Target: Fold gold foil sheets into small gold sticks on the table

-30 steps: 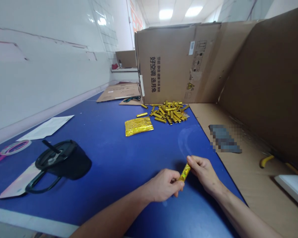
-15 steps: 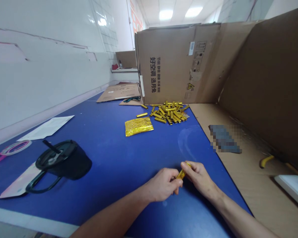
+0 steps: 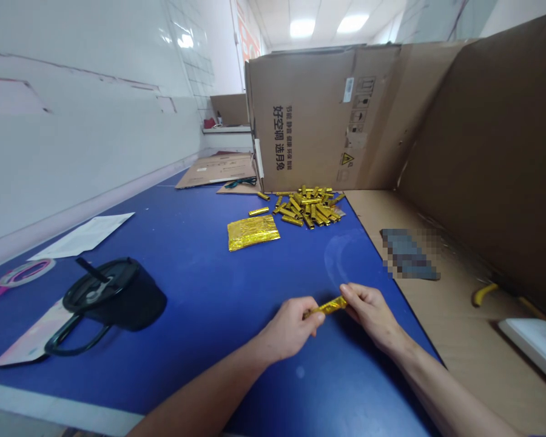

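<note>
A thin gold foil stick (image 3: 326,307) lies almost level between both my hands, just above the blue table top (image 3: 200,285). My left hand (image 3: 291,328) pinches its left end with closed fingers. Its right end is gripped by my right hand (image 3: 368,312), fingers closed too. Farther back on the table lie a flat stack of gold foil sheets (image 3: 253,231) and a heap of several finished gold sticks (image 3: 308,206).
A black lidded cup (image 3: 113,294) with a strap rests at the left, near a pink tape roll (image 3: 22,273) and a white paper (image 3: 84,235). Tall cardboard panels (image 3: 327,115) wall off the back and right. A white slab (image 3: 534,343) and a yellow-handled tool (image 3: 485,293) lie on the right cardboard.
The gold stick has turned from steeply tilted to almost level. My hands drew together, then spread apart along it, and both shifted slightly up the table.
</note>
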Available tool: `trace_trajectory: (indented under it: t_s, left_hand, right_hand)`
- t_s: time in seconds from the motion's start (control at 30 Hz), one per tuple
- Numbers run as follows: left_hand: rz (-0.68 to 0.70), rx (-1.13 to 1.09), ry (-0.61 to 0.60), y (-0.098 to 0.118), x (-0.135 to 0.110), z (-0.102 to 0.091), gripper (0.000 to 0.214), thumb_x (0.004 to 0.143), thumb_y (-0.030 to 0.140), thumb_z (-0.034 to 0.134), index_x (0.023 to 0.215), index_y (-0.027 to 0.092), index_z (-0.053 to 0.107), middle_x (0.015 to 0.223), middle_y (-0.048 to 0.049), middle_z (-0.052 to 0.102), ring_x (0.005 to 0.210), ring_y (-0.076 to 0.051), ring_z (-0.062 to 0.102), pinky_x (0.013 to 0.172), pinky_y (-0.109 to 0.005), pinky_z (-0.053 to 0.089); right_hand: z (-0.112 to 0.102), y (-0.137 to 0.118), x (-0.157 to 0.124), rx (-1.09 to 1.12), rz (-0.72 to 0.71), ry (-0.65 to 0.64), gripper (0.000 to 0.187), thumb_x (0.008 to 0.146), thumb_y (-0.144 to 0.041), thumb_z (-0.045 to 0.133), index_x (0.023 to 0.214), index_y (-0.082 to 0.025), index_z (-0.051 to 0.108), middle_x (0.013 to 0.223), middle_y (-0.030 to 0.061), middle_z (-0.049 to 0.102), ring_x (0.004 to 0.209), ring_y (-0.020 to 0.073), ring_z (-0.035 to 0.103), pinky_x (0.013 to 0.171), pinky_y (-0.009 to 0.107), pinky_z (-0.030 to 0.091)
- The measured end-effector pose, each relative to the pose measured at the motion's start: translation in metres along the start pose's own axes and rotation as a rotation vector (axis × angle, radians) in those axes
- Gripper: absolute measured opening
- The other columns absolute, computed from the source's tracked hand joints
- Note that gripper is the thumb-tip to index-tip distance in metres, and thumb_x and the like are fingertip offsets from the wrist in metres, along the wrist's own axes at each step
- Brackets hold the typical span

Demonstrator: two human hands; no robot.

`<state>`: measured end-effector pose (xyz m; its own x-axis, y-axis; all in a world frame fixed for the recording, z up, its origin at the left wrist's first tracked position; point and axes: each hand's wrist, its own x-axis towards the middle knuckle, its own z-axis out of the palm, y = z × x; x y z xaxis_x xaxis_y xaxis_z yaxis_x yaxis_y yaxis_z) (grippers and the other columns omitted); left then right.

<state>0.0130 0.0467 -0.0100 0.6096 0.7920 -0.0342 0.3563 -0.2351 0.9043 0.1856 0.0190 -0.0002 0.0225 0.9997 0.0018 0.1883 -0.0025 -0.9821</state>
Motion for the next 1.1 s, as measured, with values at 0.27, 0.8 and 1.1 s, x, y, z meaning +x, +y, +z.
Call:
trace_trajectory:
  t_s: [0.27,0.8,1.1]
  left_hand:
    - [-0.083,-0.408,0.249,0.003,0.009,-0.010,0.015,0.071,0.031,0.049,0.072,0.016,0.047,0.047,0.0053,0.047,0.039,-0.006,0.039,0.039,-0.017,0.031]
    - [-0.029,-0.277,0.103,0.003,0.006,0.000,0.013,0.068,0.024,0.051,0.061,0.013,0.047,0.053,0.0047,0.042,0.048,-0.006,0.037,0.046,-0.019,0.030]
    - [0.089,0.217,-0.110,0.009,-0.005,-0.006,0.011,0.066,0.021,0.050,0.056,0.016,0.051,0.056,0.0041,0.046,0.053,-0.008,0.042,0.049,-0.019,0.028]
  right_hand:
    - [0.011,0.004,-0.006,-0.213,-0.022,-0.131,0.037,0.080,-0.046,0.038,0.058,-0.016,0.044,0.046,-0.0071,0.029,0.043,0.0065,0.023,0.039,0.021,0.019]
    - [0.023,-0.002,-0.015,-0.317,-0.110,-0.253,0.035,0.079,-0.041,0.040,0.054,-0.016,0.044,0.052,-0.0054,0.028,0.049,0.0077,0.025,0.044,0.020,0.024]
    - [0.004,-0.010,-0.009,-0.243,-0.116,-0.139,0.030,0.075,-0.041,0.048,0.060,-0.015,0.051,0.052,-0.0046,0.039,0.050,0.0084,0.033,0.047,0.021,0.028]
